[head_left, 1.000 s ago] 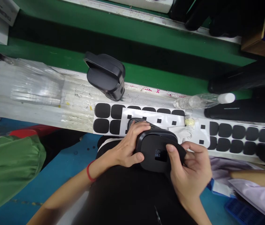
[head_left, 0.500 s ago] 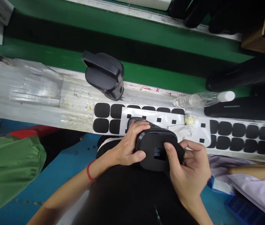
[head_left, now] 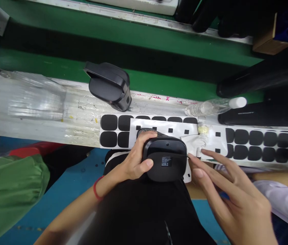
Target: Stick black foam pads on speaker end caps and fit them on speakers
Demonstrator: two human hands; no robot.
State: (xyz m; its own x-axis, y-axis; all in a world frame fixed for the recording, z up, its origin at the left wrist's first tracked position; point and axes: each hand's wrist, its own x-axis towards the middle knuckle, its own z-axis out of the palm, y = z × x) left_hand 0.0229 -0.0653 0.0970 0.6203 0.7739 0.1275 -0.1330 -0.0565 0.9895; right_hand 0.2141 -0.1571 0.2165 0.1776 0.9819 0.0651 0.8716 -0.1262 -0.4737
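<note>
My left hand (head_left: 136, 160) is wrapped around a black plastic device (head_left: 165, 163), which has a small printed label (head_left: 166, 161) on its upward face. My right hand (head_left: 233, 200) has come off the device and hangs open, fingers spread, just to its right, holding nothing. Beneath the device lies a white backing sheet (head_left: 159, 127) with black rounded adhesive pads (head_left: 109, 122) in two rows. Several square cut-outs mark the sheet. A white cloth (head_left: 192, 143) lies next to the device.
A second black device (head_left: 109, 86) stands on the taped bench (head_left: 82, 115), beside a clear plastic bottle (head_left: 210, 107) and a plastic bag (head_left: 34, 97). A green sleeve (head_left: 8, 194) shows at left, another person's forearm (head_left: 273, 177) at right, and black items (head_left: 261, 81) at far right.
My right hand has let go of the device and the black pad it pinched, moving right with its fingers spread. The device now shows its label fully, and the view has shifted slightly.
</note>
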